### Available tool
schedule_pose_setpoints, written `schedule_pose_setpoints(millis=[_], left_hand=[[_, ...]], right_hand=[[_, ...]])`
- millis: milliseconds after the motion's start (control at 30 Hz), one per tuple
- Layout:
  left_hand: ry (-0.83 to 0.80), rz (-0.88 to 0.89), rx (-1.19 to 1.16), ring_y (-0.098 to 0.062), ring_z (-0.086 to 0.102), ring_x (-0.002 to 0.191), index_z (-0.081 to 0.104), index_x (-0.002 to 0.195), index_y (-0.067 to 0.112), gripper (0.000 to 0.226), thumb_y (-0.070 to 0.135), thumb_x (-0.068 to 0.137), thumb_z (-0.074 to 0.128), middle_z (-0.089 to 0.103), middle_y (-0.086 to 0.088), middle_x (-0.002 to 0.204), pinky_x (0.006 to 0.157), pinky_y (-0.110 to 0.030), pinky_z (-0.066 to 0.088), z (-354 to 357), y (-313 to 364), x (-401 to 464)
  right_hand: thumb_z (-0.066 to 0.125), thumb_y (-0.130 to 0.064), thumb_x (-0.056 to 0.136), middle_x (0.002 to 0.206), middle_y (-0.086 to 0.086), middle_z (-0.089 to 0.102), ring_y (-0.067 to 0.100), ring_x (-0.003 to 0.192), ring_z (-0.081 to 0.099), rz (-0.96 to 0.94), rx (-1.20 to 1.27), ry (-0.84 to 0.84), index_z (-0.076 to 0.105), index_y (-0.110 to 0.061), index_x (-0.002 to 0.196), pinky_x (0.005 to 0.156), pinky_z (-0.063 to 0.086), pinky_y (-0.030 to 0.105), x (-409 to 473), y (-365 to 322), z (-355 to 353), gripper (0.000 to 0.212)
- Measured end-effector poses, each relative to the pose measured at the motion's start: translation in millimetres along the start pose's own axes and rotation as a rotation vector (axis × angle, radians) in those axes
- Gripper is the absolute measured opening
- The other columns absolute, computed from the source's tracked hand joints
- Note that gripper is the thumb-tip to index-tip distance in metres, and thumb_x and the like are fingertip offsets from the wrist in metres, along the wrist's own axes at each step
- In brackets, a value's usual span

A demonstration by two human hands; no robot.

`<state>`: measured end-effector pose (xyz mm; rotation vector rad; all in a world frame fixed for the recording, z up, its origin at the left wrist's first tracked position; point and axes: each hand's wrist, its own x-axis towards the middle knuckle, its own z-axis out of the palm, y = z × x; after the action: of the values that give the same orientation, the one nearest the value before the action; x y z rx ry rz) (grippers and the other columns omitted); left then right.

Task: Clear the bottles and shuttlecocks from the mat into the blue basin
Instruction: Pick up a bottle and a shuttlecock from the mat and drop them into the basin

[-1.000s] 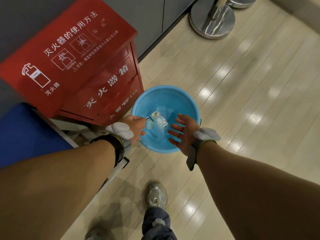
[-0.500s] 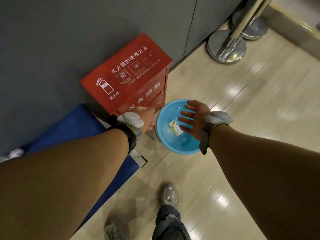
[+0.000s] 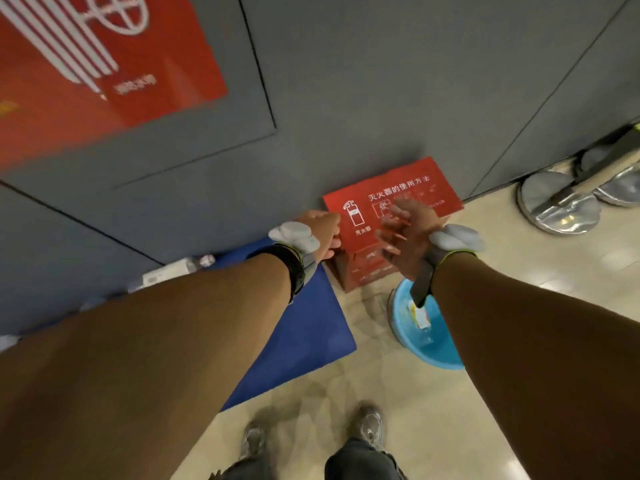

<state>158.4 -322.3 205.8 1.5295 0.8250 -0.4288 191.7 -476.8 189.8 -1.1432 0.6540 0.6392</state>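
Both hands raised in front of the red extinguisher box (image 3: pixel 388 216), holding nothing; right hand (image 3: pixel 407 233) has fingers (image 3: pixel 389 214) spread wide apart, palm facing left, motion-blurred; left hand (image 3: pixel 320 233) loosely curled, fingers mostly hidden behind the knuckles, so can't tell exactly how far closed. Blue basin (image 3: pixel 429 348) sits on the floor just right of the blue mat (image 3: pixel 304 327), partly under the right forearm; one bottle (image 3: pixel 420 315) w/ yellow-white label lies inside, long axis roughly toward/away from the wall (cap end unclear). Another clear bottle (image 3: pixel 166 271) lies on its side at the mat's far edge by the grey wall, cap pointing right.
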Motion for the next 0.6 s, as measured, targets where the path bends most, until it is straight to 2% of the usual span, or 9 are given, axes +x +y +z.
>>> schedule_pose_setpoints(millis=[33,100,167,233,300,400,500,533,600], left_hand=[[0.027,-0.004,-0.028,-0.011,0.046,0.06,0.049,0.082,0.021,0.017,0.019,0.098,0.046,0.05,0.003,0.075,0.056,-0.023,0.036,-18.6,-2.3,-1.0],[0.079,-0.014,-0.048,-0.012,0.05,0.063,0.052,0.09,0.02,0.011,0.023,0.098,0.046,0.052,0.003,0.078,0.057,-0.024,0.039,-45.2,-10.2,-0.8],[0.152,-0.027,-0.081,-0.016,0.055,0.071,0.053,0.092,0.02,0.009,0.024,0.098,0.047,0.054,0.002,0.082,0.061,-0.027,0.043,-74.7,-23.6,0.1],[0.201,-0.052,-0.112,-0.02,0.058,0.084,0.054,0.097,0.02,0.008,0.024,0.098,0.048,0.058,-0.001,0.092,0.065,-0.029,0.047,-99.1,-36.2,-1.3],[0.239,-0.072,-0.161,-0.021,0.059,0.091,0.057,0.102,0.018,0.011,0.024,0.098,0.048,0.058,-0.002,0.102,0.07,-0.031,0.049,-123.1,-49.6,-3.4],[0.304,-0.105,-0.249,-0.022,0.061,0.098,0.056,0.093,0.019,0.01,0.022,0.098,0.047,0.06,0.0,0.103,0.08,-0.034,0.051,-166.2,-70.8,-12.0],[0.395,-0.127,-0.321,-0.02,0.061,0.088,0.061,0.098,0.017,0.014,0.024,0.098,0.048,0.06,0.001,0.094,0.067,-0.031,0.048,-220.4,-102.0,-20.8],[0.43,-0.12,-0.338,-0.019,0.06,0.08,0.061,0.097,0.017,0.014,0.023,0.097,0.049,0.06,0.0,0.091,0.064,-0.029,0.046,-234.4,-111.7,-23.9],[0.486,-0.109,-0.359,-0.018,0.052,0.068,0.057,0.08,0.019,0.017,0.019,0.095,0.05,0.056,-0.003,0.083,0.062,-0.027,0.042,-259.1,-128.2,-30.2]], right_hand=[[0.049,-0.036,0.092,0.058,-0.004,0.045,0.018,0.055,0.045,0.016,-0.035,-0.032,0.043,-0.021,0.063,0.051,0.03,0.028,2.9,2.2,17.0,0.033],[0.048,-0.041,0.091,0.063,-0.004,0.047,0.018,0.053,0.044,0.058,-0.062,-0.087,0.043,-0.023,0.063,0.049,0.031,0.03,8.4,7.8,41.4,0.033],[0.047,-0.044,0.089,0.075,-0.004,0.052,0.019,0.062,0.049,0.089,-0.146,-0.124,0.048,-0.024,0.068,0.052,0.035,0.032,11.5,20.2,70.8,0.03],[0.049,-0.047,0.089,0.084,-0.003,0.056,0.021,0.08,0.057,0.087,-0.228,-0.124,0.057,-0.023,0.085,0.063,0.043,0.033,11.2,34.6,92.3,0.026],[0.051,-0.05,0.089,0.088,-0.003,0.058,0.021,0.093,0.06,0.086,-0.296,-0.133,0.058,-0.022,0.105,0.07,0.046,0.034,10.5,49.3,110.0,0.032],[0.051,-0.05,0.091,0.097,-0.001,0.059,0.021,0.098,0.061,0.11,-0.373,-0.192,0.056,-0.021,0.111,0.07,0.048,0.034,11.7,74.3,141.1,0.036],[0.051,-0.048,0.092,0.112,0.002,0.057,0.024,0.107,0.058,0.146,-0.461,-0.259,0.057,-0.022,0.108,0.068,0.048,0.035,8.2,106.3,184.4,0.031],[0.051,-0.048,0.093,0.117,0.002,0.055,0.024,0.11,0.057,0.162,-0.49,-0.287,0.055,-0.021,0.116,0.071,0.049,0.037,7.9,115.0,195.4,0.035],[0.05,-0.047,0.094,0.127,0.002,0.051,0.024,0.114,0.054,0.199,-0.539,-0.334,0.048,-0.02,0.134,0.073,0.049,0.039,7.2,131.3,214.7,0.048]])
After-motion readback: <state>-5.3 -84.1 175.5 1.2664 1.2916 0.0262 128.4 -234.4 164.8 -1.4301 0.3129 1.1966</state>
